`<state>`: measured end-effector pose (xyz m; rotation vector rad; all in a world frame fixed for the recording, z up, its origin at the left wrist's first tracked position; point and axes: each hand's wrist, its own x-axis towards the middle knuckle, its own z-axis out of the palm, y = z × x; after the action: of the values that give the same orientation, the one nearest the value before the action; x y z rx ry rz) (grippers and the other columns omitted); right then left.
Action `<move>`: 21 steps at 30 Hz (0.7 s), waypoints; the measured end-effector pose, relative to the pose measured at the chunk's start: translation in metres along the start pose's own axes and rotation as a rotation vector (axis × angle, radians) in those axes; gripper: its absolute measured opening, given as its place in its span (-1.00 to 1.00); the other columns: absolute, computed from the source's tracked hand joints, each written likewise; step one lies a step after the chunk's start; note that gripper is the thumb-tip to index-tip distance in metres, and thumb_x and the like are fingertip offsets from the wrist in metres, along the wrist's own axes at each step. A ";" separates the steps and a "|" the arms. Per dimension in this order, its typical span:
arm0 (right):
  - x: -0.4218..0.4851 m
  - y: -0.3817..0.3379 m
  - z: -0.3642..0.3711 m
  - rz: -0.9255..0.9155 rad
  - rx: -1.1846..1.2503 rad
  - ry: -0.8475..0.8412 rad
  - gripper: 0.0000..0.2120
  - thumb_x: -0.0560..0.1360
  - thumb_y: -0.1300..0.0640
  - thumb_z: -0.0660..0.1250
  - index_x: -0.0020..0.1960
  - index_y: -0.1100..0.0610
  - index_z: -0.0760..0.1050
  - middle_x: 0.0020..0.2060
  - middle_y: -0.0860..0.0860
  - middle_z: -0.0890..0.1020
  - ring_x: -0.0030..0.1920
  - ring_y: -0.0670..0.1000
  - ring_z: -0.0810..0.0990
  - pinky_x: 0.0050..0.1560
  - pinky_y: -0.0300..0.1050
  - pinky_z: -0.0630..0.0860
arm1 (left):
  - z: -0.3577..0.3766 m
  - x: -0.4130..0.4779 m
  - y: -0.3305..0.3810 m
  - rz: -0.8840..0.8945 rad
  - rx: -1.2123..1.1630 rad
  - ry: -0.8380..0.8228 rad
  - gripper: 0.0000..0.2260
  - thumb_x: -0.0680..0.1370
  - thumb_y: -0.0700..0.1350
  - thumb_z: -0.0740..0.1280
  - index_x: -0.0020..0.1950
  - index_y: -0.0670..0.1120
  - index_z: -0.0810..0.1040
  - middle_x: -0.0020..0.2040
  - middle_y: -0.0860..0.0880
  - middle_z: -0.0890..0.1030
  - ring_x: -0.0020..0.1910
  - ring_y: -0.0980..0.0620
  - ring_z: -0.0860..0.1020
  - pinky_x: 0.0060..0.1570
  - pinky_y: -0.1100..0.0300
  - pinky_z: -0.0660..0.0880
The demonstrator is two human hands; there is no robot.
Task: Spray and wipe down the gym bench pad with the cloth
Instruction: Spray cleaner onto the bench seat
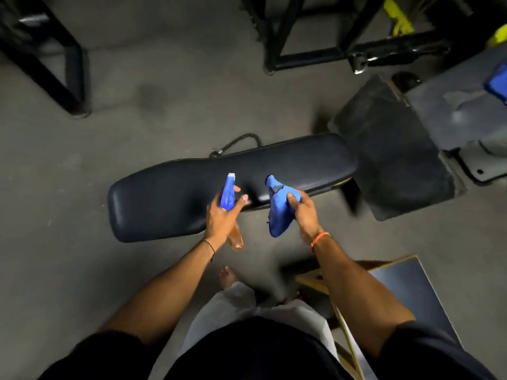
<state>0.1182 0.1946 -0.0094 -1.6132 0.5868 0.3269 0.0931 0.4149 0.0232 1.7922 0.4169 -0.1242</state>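
Seemingly little is done yet. At frame centre the left hand (222, 215) has its fingers wrapped round the neck of a spray bottle (228, 192), blue nozzle pointing up-frame over the bench pad (170, 204). Just right of it, the right hand (304, 212) clutches a bunched blue cloth (277, 215), thumb pressed into the folds, with the loose end hanging below. Neither bottle nor cloth appears to touch the pad, which lies slantwise across the middle of the frame beneath both hands.

My reading is that spraying is about to begin and all the wiping is left. The dark vinyl shows a dull sheen, but no droplets or wiped streaks can be made out in this dim, blurred view, so earlier spraying cannot be ruled out.

Whether a finger sits on the trigger is unclear, and the bottle's amber body is half hidden behind the wrist. A blue object (498, 83) at the right edge is cut off.
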 end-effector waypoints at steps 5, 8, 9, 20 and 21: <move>0.040 -0.020 0.077 -0.043 -0.113 -0.108 -0.79 0.66 0.22 0.28 0.24 0.26 0.56 0.09 0.06 0.63 0.10 0.01 0.58 0.12 -0.18 0.51 | -0.060 0.022 -0.025 -0.131 -0.088 0.153 -0.68 0.41 0.30 0.50 -0.04 0.11 0.63 -0.15 0.08 0.65 -0.04 -0.06 0.68 0.13 -0.02 0.60; 0.066 -0.037 0.112 -0.112 -0.217 -0.186 -0.88 0.64 0.25 0.28 0.08 0.12 0.58 0.00 0.02 0.63 0.02 -0.03 0.56 0.11 -0.11 0.50 | -0.085 0.026 -0.037 -0.159 -0.098 0.225 -0.75 0.47 0.12 0.53 -0.22 0.00 0.58 -0.32 0.08 0.58 -0.23 0.04 0.60 -0.01 0.11 0.56; 0.075 -0.043 0.122 -0.156 -0.275 -0.189 -0.88 0.63 0.24 0.29 0.08 0.11 0.58 -0.02 0.02 0.63 0.01 -0.04 0.55 0.09 -0.13 0.48 | -0.092 0.026 -0.039 -0.151 -0.100 0.244 -0.77 0.50 0.02 0.53 -0.24 0.00 0.55 -0.35 0.13 0.55 -0.29 0.11 0.53 -0.07 0.16 0.51; 0.150 -0.074 0.166 -0.698 -1.016 -0.412 -0.64 0.45 0.11 0.14 0.08 0.00 0.66 0.04 0.02 0.71 0.06 0.11 0.65 0.09 0.00 0.57 | -0.110 0.059 -0.052 -0.135 -0.051 0.223 -0.87 0.60 -0.17 0.42 0.09 -0.22 0.63 -0.04 -0.16 0.67 -0.08 -0.01 0.63 -0.08 0.42 0.52; 0.151 -0.069 0.162 -0.638 -1.037 -0.446 -0.63 0.44 0.05 0.12 0.05 -0.02 0.67 0.04 0.00 0.70 0.08 0.09 0.64 0.11 -0.04 0.55 | -0.107 0.064 -0.053 -0.135 -0.055 0.215 -0.87 0.60 -0.17 0.42 0.09 -0.20 0.64 -0.03 -0.14 0.68 -0.07 0.00 0.64 -0.08 0.40 0.52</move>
<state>0.3009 0.3292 -0.0543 -2.4865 -0.5607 0.5267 0.1197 0.5418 -0.0164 1.7290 0.6896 -0.0135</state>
